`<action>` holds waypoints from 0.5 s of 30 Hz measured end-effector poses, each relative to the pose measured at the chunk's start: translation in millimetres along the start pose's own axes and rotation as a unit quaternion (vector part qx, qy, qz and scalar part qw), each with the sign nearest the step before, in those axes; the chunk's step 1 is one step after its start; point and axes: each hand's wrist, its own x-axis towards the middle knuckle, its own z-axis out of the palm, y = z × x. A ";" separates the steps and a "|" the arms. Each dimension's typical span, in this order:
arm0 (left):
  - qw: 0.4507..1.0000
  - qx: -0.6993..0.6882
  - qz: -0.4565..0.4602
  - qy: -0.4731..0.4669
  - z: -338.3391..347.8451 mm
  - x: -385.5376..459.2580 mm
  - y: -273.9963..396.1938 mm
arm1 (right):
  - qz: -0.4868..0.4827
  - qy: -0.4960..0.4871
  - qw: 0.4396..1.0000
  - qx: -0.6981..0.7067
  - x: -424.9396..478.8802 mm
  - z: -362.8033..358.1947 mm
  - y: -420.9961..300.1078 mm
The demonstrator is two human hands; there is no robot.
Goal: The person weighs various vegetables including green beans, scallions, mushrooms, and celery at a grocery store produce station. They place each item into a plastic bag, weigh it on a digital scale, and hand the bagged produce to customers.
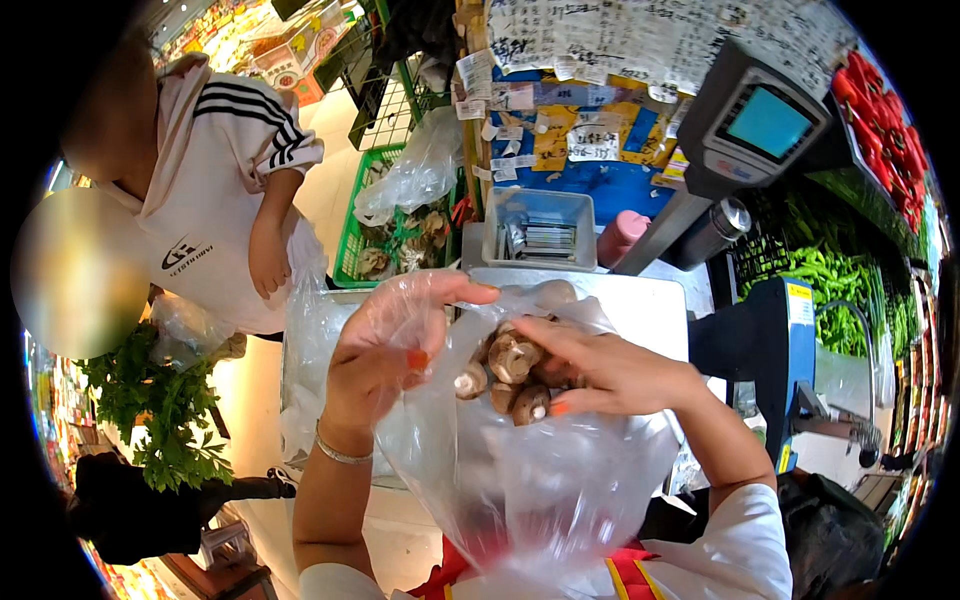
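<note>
Brown-capped mushrooms (514, 356) lie in a clear plastic bag (555, 465) in front of me, above the steel weighing plate (660, 300) of a scale. My left hand (397, 337) holds the bag's left side, its thumb bent and forefinger stretched out, with clear film over the fingers. Across the mushrooms from the right reaches my right hand (600, 367), its fingers and thumb spread around several of them. The hand hides part of the pile. The lower part of the bag hangs towards my chest.
Behind the plate stand a clear plastic bin (540, 262), a pink bottle (622, 232) and the scale's display (769, 124). A blue-grey device (787, 375) is at right, near green peppers (825, 292). On the left, a person (232, 187) stands beside a green basket (345, 247) and leafy greens (157, 405).
</note>
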 end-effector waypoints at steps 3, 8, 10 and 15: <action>0.998 0.037 -0.042 -0.011 -1.9 -3.5 11.8 | 0.028 -0.061 0.992 0.105 -43.7 -25.3 -25.1; 0.989 0.146 0.014 0.031 24.1 16.5 29.4 | -0.077 -0.038 0.996 -0.030 -95.3 -53.5 -50.1; 0.986 0.163 0.013 -0.036 42.3 24.5 44.4 | -0.044 0.136 0.990 0.017 -104.1 -50.9 -62.4; 0.930 0.302 -0.017 -0.211 117.6 47.3 45.5 | -0.119 0.365 0.916 -0.115 -65.8 -54.4 -83.0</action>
